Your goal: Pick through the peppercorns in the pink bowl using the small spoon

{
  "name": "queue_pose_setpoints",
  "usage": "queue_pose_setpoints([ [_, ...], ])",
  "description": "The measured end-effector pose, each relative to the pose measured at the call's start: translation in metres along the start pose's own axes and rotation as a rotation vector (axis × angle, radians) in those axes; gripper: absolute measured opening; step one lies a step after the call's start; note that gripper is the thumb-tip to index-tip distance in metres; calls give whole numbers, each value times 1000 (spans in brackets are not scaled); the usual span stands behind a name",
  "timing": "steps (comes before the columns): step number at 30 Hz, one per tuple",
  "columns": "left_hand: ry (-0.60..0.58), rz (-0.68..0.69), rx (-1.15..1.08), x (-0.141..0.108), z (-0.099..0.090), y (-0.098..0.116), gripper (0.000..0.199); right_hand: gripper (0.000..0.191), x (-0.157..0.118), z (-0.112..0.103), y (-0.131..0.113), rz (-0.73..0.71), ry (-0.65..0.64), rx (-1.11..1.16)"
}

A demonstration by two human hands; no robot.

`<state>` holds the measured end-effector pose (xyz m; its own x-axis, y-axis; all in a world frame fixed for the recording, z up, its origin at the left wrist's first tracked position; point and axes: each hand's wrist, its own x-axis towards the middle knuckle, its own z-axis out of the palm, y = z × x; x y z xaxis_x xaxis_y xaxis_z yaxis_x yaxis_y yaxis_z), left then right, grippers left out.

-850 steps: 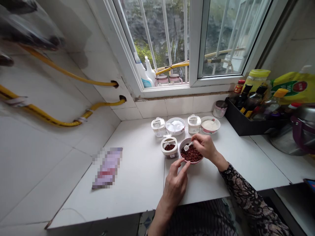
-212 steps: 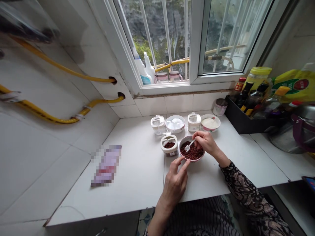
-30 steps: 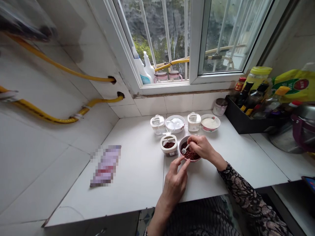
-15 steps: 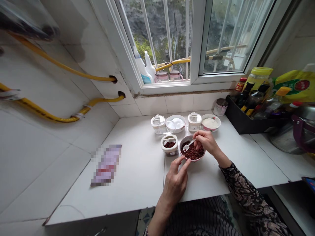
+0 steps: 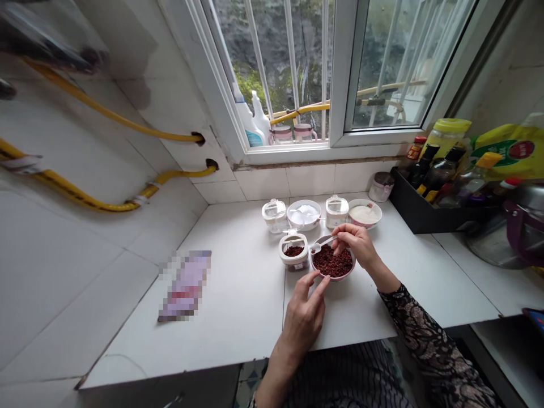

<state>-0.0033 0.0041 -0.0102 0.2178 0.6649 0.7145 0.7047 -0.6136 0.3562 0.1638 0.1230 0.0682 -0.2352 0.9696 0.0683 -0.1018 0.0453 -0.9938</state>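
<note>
A bowl of dark red peppercorn-like grains (image 5: 334, 263) stands on the white counter. My right hand (image 5: 356, 246) pinches a small white spoon (image 5: 317, 248) above the bowl's left rim, its scoop close to the jar. Two fingertips of my left hand (image 5: 304, 309) touch the bowl's near rim, the fingers apart and holding nothing. Left of the bowl is a clear jar with a raised lid (image 5: 294, 253), partly filled with the same grains. Behind them stand two more lidded jars (image 5: 274, 215) (image 5: 337, 211), a bowl of white powder (image 5: 304, 214) and a bowl of pale grains (image 5: 364, 213).
At the right, a black box (image 5: 419, 212) holds bottles, beside a metal pot (image 5: 488, 241) with purple handles. A small jar (image 5: 381, 186) stands by the wall. A blurred purple packet (image 5: 186, 286) lies on the left. Yellow pipes (image 5: 97, 201) run along the left wall.
The spoon in my right hand has risen from the grains and moved left to the bowl's rim near the jar. My left hand has stayed at the bowl.
</note>
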Motion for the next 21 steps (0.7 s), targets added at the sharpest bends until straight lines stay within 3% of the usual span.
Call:
queue_pose_setpoints([
  [4, -8, -12, -4, -1, 1, -1, 57, 16, -7, 17, 4, -212, -6, -106],
  [9, 5, -19, -8, -1, 2, 0, 57, 17, -15, 30, 8, -626, -122, -567],
  [11, 3, -23, -8, -1, 2, 0, 57, 19, -17, 28, 6, -721, -146, -646],
  [16, -2, -14, -6, 0, 0, 0, 58, 17, -16, 9, 1, -611, 28, -556],
  [21, 7, -13, -15, 0, 0, 0, 57, 19, -10, -1, 5, -473, 89, -694],
])
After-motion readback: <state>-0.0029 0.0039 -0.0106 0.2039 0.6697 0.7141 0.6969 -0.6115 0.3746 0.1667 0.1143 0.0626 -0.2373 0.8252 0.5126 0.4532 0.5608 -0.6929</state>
